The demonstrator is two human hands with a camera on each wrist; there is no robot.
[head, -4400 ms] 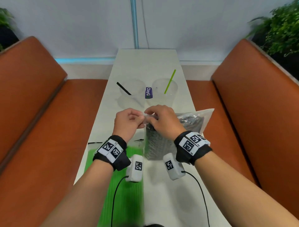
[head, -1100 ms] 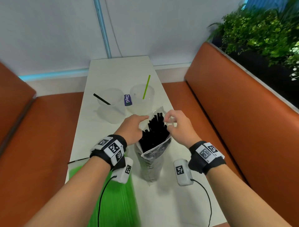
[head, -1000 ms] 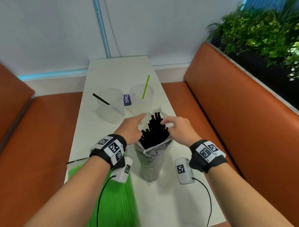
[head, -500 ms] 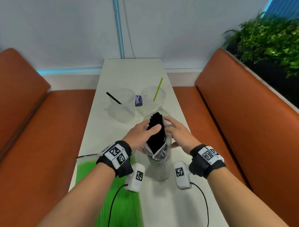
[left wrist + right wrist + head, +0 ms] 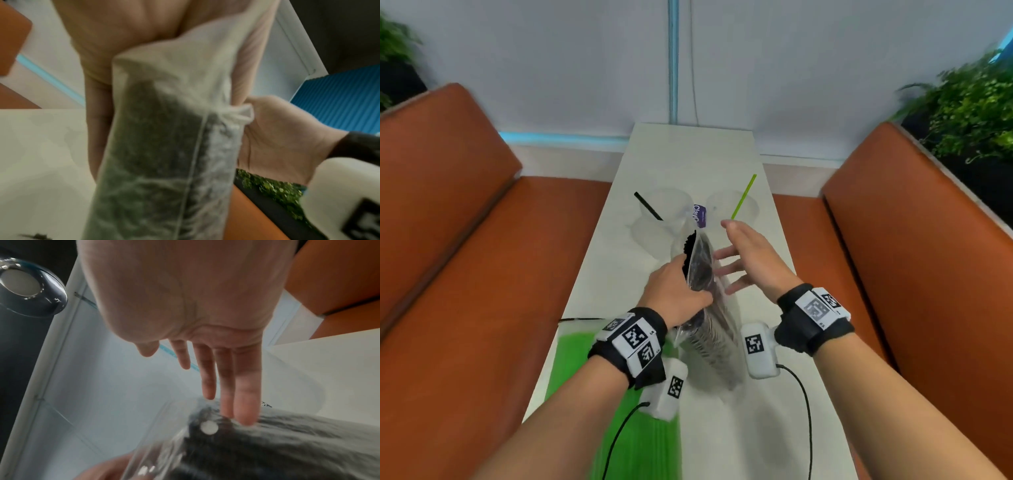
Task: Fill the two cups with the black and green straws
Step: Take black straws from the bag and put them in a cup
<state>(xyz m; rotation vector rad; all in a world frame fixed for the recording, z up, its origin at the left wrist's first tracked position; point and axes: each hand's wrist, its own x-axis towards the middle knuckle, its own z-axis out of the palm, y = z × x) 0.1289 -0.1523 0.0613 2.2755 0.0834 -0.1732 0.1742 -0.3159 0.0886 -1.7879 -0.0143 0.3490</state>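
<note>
A clear bag of black straws (image 5: 702, 274) stands tilted on the white table (image 5: 688, 154), its open mouth toward the cups. My left hand (image 5: 676, 291) grips the bag around its upper part. My right hand (image 5: 743, 260) is beside the bag on its right, with straight, spread fingers (image 5: 244, 394) that touch the plastic of the bag (image 5: 277, 443). Behind stand two clear cups. The left cup (image 5: 666, 209) holds one black straw (image 5: 648, 206). The right cup (image 5: 738, 205) holds one green straw (image 5: 743, 196). In the left wrist view the bag (image 5: 164, 146) fills the middle.
A bag of green straws (image 5: 616, 394) lies flat at the table's near left edge, under my left forearm. A small purple label (image 5: 699, 215) sits between the cups. Orange bench seats (image 5: 465, 274) flank the narrow table, and plants (image 5: 969, 102) stand behind the right one.
My left hand has closed around the bag's upper part and tipped it toward the cups. My right hand has come off the bag's mouth and spread open beside it.
</note>
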